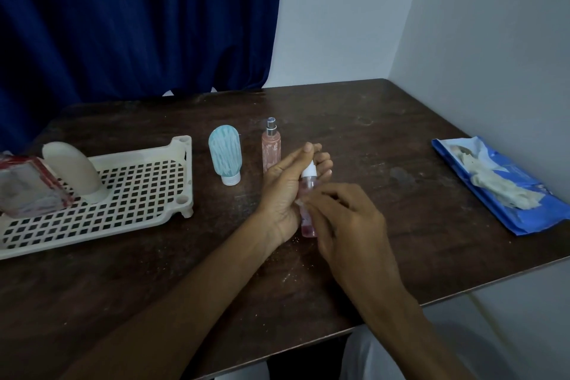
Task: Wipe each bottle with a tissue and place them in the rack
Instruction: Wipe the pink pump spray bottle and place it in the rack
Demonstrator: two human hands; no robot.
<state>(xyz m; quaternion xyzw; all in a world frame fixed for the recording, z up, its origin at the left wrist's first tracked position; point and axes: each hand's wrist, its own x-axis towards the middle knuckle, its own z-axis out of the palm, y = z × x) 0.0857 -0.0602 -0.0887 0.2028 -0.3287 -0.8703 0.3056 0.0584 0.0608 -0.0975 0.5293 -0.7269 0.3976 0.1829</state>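
Head view: my left hand (287,191) curls round a small spray bottle (308,191), holding it upright to the right of the rack (123,194), its base near the table (370,139). My right hand (348,225) pinches a pale scrap of tissue (298,202) against the bottle's middle. Just right of the rack stand a blue bottle (225,154) and a tall pink bottle (271,148). In the rack lean a cream bottle (77,173) and a red-edged clear bottle (27,188). Far right of the rack lies a blue tissue pack (493,185). The table is dark, scuffed wood; a blue curtain (123,25) hangs behind the rack, beside pale walls (339,9).
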